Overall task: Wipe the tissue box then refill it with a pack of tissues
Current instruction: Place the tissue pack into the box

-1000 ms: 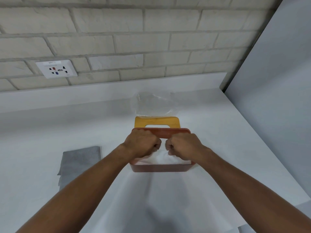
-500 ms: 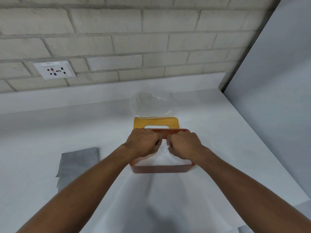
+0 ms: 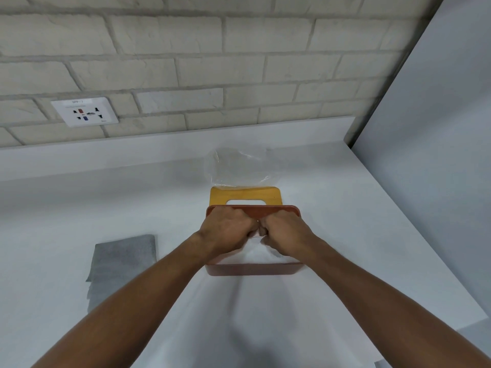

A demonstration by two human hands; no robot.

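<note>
since left hand (image 3: 225, 229) and right hand (image 3: 288, 236) each have a grip clamped on tissues (image 3: 261, 254) inside the tissue box (image 3: 252, 270), a hard tug could tear the sheet.

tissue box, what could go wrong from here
The left hand and right hand pinch the tissues at the middle of the tissue box, so the top sheet could tear or crumple. The lid lies just behind the box, with the clear wrapper right behind it; lifting the lid might drag the wrapper along.
</note>
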